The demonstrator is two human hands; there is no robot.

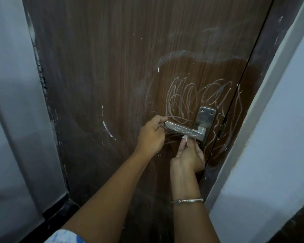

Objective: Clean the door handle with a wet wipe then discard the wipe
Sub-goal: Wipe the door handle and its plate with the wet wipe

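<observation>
While left hand (152, 135) grips door handle (181, 129) tip, right hand (189, 156) pinches wipe (185, 137) beneath

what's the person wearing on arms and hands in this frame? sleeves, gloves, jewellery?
No gloves: left hand and right hand bare, forearms too. Thin silver bangle on the right wrist. White sleeve with blue print on the left upper arm.

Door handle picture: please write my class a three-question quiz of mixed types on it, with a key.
1. True or false: the left hand grips the free end of the door handle.
2. Where does the right hand press the wipe? A the handle's lower edge; B the screw plate; C the wall.
3. Fill in: chalk scribbles cover the ____ above the handle.
Key: 1 true; 2 A; 3 door.
</observation>
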